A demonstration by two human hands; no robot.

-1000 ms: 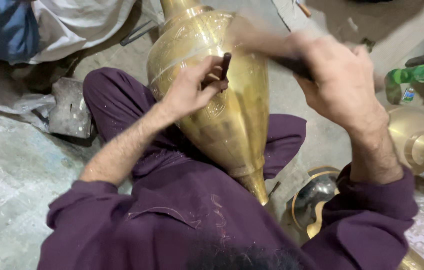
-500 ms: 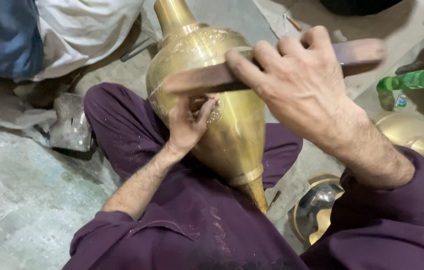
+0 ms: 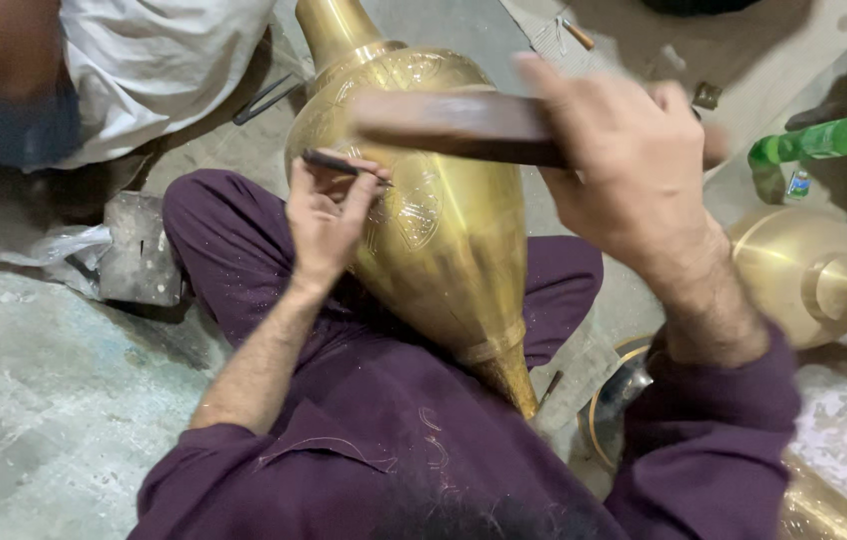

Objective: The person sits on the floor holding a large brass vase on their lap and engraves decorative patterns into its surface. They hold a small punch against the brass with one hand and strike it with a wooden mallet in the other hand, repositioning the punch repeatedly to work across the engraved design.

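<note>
A large brass vase (image 3: 444, 220) with engraved patterns lies tilted across my lap, neck pointing away from me. My left hand (image 3: 329, 215) pinches a thin dark chisel (image 3: 339, 165) with its tip against the vase's engraved side. Above the vase my right hand (image 3: 634, 165) grips a dark wooden mallet bar (image 3: 454, 125), held level over the chisel. I sit cross-legged in purple clothes (image 3: 384, 430).
A second brass vessel (image 3: 809, 270) lies at the right, with a green plastic bottle (image 3: 824, 140) behind it. A metal bowl (image 3: 624, 400) sits by my right knee. A grey block (image 3: 139, 250) and a white cloth bundle (image 3: 154, 60) lie at the left on the concrete floor.
My right hand with the wooden bar has come down lower over the vase. My left hand has turned the chisel flatter against the brass.
</note>
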